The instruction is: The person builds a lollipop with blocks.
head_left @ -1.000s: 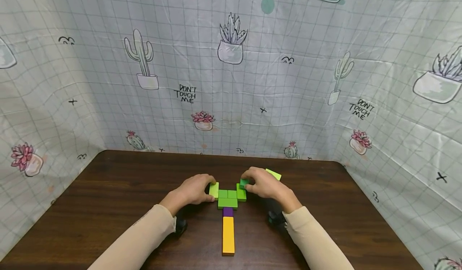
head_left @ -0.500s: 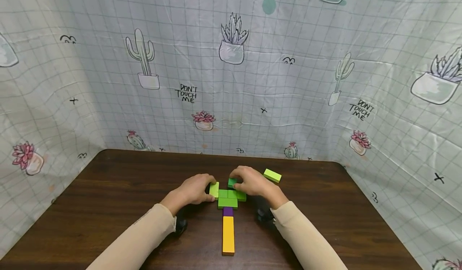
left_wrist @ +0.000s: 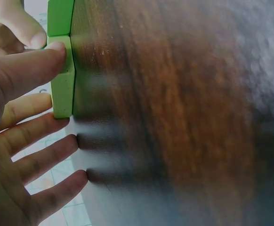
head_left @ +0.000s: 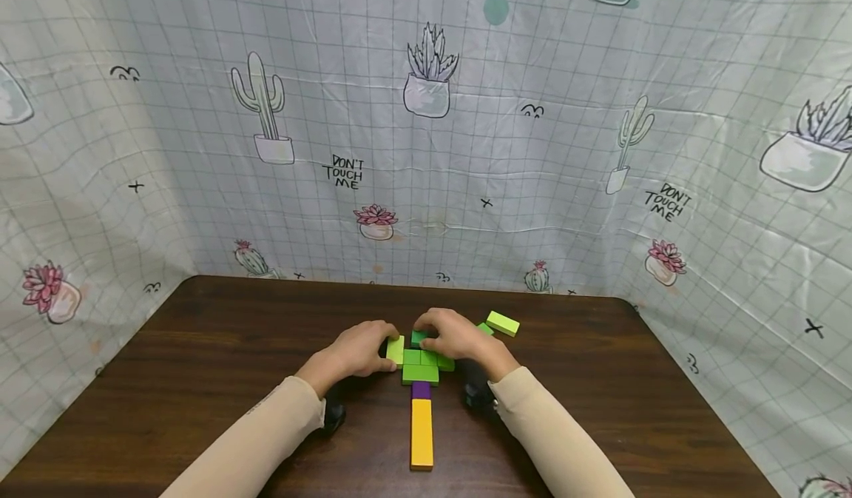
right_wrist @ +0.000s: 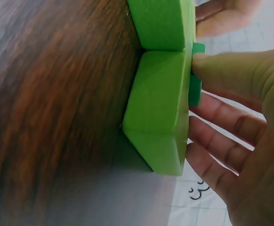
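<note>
My left hand (head_left: 354,348) holds a light yellow-green block (head_left: 396,351) at the left of a flat block arrangement, thumb at its near end and fingers at its far end. In the left wrist view this block (left_wrist: 64,96) lies on the table. My right hand (head_left: 454,334) pinches a darker green block (head_left: 418,338) just beyond two small green blocks (head_left: 420,357). The right wrist view shows that darker block (right_wrist: 195,94) between thumb and fingers, behind brighter green blocks (right_wrist: 156,92). Another green block (head_left: 445,362) at the right is partly hidden under my right hand.
A wide green block (head_left: 421,374), a purple block (head_left: 421,390) and a long orange block (head_left: 421,435) line up toward me. A yellow-green block (head_left: 502,323) and a green block (head_left: 486,328) lie back right on the brown table (head_left: 220,350). Patterned cloth (head_left: 426,165) surrounds the table.
My right hand has moved left with the darker green block, from above the right-hand green block to beyond the small pair. A green block behind my right wrist now shows. The left hand stays put.
</note>
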Action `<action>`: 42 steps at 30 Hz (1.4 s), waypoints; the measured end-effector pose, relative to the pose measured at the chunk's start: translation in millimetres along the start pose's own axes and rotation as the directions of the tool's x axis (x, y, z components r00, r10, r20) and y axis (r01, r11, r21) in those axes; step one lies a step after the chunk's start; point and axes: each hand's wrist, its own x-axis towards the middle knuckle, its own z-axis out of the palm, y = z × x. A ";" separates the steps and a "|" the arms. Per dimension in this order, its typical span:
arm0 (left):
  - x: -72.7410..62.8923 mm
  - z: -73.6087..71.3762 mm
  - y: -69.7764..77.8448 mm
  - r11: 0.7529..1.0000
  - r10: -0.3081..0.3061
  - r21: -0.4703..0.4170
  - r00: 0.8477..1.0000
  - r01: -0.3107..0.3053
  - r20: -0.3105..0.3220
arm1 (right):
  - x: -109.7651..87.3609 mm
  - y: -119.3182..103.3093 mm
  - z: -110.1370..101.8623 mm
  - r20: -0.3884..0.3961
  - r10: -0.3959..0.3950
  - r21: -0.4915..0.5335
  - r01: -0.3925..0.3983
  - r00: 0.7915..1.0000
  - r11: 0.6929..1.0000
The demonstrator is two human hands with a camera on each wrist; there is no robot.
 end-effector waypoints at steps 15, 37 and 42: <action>0.5 2.0 -0.7 1.000 0.000 0.017 1.000 0.001 -0.018 | 8.0 -8.0 2.5 0.047 -0.006 0.023 0.005 0.999 1.000; -0.6 1.1 0.4 1.000 0.006 0.005 1.000 -0.006 -0.027 | 7.4 -7.7 4.6 0.048 -0.007 0.055 0.004 0.999 0.998; -1.0 1.6 -0.1 1.000 0.015 0.009 0.999 -0.015 -0.033 | 4.2 -5.1 1.6 0.021 0.006 0.081 -0.008 1.000 0.997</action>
